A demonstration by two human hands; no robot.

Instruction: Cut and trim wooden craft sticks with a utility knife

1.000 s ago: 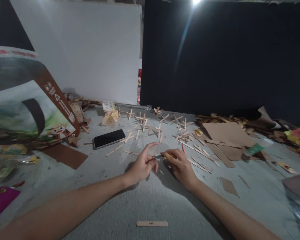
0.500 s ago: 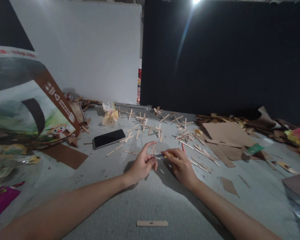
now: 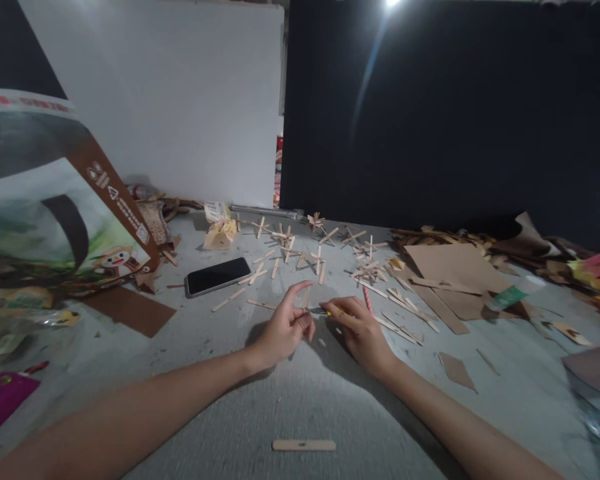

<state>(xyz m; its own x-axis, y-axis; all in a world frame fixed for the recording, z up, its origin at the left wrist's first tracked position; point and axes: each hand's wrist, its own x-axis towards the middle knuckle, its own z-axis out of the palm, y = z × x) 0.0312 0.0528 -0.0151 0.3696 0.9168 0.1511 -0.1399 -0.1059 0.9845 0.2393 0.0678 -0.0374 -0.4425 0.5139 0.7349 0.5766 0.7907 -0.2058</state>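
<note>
My left hand (image 3: 286, 327) is closed on a wooden craft stick (image 3: 307, 297), which stands roughly upright with its lower part hidden by the fingers. The index finger reaches along the stick's top end. Facing it from the right, my right hand (image 3: 361, 328) grips a craft knife (image 3: 319, 311) with some yellow showing on it. The blade points left and meets or nearly meets the stick; contact is too small to tell. Near my forearms lies a loose craft stick (image 3: 303, 445) with a dark slot at its middle.
Beyond my hands, craft sticks (image 3: 329, 236) lie scattered, several joined in crosses. A phone (image 3: 218, 277) rests left of them. On the right are cardboard sheets (image 3: 445, 267) and a green-labelled glue tube (image 3: 513, 297). A large printed bag (image 3: 105, 200) stands left, near a purple object (image 3: 10, 400).
The knife's blade has shifted slightly at the stick in my left hand. Both hands stay in nearly the same place.
</note>
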